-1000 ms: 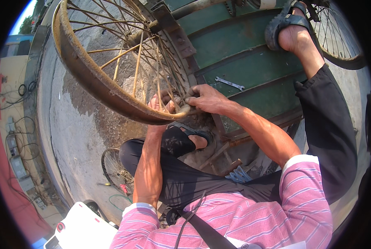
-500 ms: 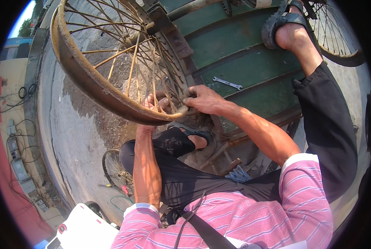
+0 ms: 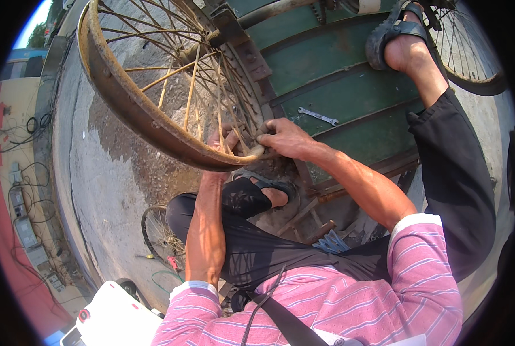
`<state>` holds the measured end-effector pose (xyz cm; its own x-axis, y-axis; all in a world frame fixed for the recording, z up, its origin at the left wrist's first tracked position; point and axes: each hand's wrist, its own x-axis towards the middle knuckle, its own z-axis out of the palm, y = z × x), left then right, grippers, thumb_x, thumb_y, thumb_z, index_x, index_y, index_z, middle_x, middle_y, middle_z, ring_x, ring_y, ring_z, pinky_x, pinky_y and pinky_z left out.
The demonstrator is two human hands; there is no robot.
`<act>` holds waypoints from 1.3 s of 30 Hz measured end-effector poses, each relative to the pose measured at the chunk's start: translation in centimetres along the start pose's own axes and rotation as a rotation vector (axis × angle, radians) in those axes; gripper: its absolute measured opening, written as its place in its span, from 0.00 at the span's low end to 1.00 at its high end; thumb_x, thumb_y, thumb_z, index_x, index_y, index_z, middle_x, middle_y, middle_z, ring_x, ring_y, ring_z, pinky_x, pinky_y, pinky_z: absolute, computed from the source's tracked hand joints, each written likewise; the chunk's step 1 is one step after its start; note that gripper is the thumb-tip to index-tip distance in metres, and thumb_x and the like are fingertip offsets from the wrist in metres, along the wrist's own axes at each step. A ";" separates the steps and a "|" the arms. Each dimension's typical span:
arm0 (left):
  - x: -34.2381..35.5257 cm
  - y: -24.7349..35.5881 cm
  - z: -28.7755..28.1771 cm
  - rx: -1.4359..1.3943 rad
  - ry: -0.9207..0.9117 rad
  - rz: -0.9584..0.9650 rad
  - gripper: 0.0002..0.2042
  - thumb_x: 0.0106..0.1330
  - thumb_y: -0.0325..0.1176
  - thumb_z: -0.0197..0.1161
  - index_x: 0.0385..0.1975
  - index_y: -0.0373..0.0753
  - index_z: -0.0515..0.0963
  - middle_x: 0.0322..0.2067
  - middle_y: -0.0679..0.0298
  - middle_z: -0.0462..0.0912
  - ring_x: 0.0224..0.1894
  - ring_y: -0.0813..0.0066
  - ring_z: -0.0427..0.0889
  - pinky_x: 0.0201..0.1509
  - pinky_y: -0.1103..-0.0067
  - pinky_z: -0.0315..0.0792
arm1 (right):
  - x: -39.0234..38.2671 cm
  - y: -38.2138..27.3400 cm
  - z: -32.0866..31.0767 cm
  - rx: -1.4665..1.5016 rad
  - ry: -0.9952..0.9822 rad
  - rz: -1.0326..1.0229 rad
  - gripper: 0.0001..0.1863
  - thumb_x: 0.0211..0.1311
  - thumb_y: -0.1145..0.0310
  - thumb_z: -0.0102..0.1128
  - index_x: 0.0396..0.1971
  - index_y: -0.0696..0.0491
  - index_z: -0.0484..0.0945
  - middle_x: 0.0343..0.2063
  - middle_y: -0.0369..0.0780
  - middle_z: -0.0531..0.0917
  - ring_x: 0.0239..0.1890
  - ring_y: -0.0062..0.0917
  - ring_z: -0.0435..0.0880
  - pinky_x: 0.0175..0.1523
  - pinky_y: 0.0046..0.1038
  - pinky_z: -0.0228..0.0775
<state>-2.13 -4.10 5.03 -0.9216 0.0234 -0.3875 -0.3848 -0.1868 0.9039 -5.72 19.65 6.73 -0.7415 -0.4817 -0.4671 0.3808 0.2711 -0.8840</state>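
A rusty spoked wheel with a bare rim (image 3: 148, 119) stands tilted at the upper left, mounted beside a metal frame. My left hand (image 3: 229, 138) reaches up past the lower rim; its fingers are curled among the spokes (image 3: 189, 95) near the rim, partly hidden by them. My right hand (image 3: 286, 138) is closed on the rim's lower right end, thumb and fingers pressed together there. The two hands are close, with a few spokes between them. What the fingertips pinch is too small to make out. An open-ended wrench (image 3: 318, 116) lies apart from the right hand.
Behind the right hand is a ribbed green metal panel (image 3: 349, 86). My sandalled foot (image 3: 404, 46) rests on its far side, by another spoked wheel (image 3: 470, 52). A smaller wheel (image 3: 162, 233) lies on the ground at left. Wood pieces (image 3: 321, 230) lie below.
The wheel rim has shifted slightly to the right. My left hand has moved a little right and up along the spokes, nearer to my right hand, which has barely moved.
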 end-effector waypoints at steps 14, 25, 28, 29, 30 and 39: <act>0.7 0.3 0.1 0.381 -0.051 0.164 0.19 0.74 0.38 0.72 0.56 0.33 0.80 0.32 0.69 0.86 0.28 0.87 0.76 0.28 0.83 0.68 | 1.0 1.2 0.6 0.211 0.042 0.011 0.21 0.78 0.54 0.61 0.51 0.59 0.84 0.33 0.34 0.82 0.34 0.18 0.79 0.40 0.27 0.75; -0.7 0.6 1.1 0.198 -0.148 0.148 0.21 0.76 0.37 0.70 0.64 0.37 0.77 0.48 0.66 0.87 0.49 0.80 0.85 0.50 0.80 0.81 | 1.2 -0.3 -0.2 0.107 0.044 -0.237 0.27 0.73 0.52 0.68 0.59 0.60 0.84 0.48 0.45 0.89 0.47 0.28 0.87 0.54 0.32 0.78; -1.4 1.0 1.0 0.165 -0.183 0.145 0.23 0.75 0.38 0.71 0.66 0.39 0.77 0.50 0.67 0.86 0.49 0.80 0.85 0.51 0.80 0.82 | 1.1 -1.6 -0.5 0.074 0.026 -0.175 0.29 0.70 0.52 0.70 0.59 0.60 0.84 0.49 0.48 0.89 0.52 0.32 0.88 0.59 0.34 0.77; -1.5 1.0 0.8 0.162 -0.194 0.129 0.23 0.75 0.38 0.71 0.67 0.39 0.76 0.51 0.68 0.86 0.50 0.80 0.85 0.51 0.80 0.82 | 1.2 -1.6 -0.4 0.059 0.024 -0.198 0.30 0.69 0.51 0.70 0.59 0.61 0.84 0.50 0.48 0.89 0.53 0.33 0.88 0.60 0.35 0.78; -1.5 1.0 0.7 0.152 -0.202 0.116 0.24 0.75 0.38 0.71 0.67 0.39 0.76 0.50 0.68 0.86 0.50 0.80 0.85 0.52 0.80 0.82 | 1.3 -1.5 -0.4 0.044 0.023 -0.221 0.31 0.68 0.50 0.70 0.59 0.61 0.84 0.51 0.49 0.90 0.55 0.34 0.88 0.61 0.35 0.78; -1.1 0.9 0.2 0.257 -0.235 0.217 0.23 0.75 0.37 0.72 0.65 0.38 0.76 0.49 0.67 0.86 0.50 0.78 0.86 0.53 0.79 0.82 | 1.5 -1.2 -0.3 0.041 0.010 -0.289 0.31 0.66 0.52 0.69 0.56 0.64 0.85 0.51 0.51 0.90 0.53 0.36 0.89 0.60 0.35 0.78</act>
<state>-1.45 -4.14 6.36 -0.9579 0.2398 -0.1579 -0.1532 0.0383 0.9875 -7.50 18.83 7.10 -0.8278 -0.5255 -0.1962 0.1750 0.0904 -0.9804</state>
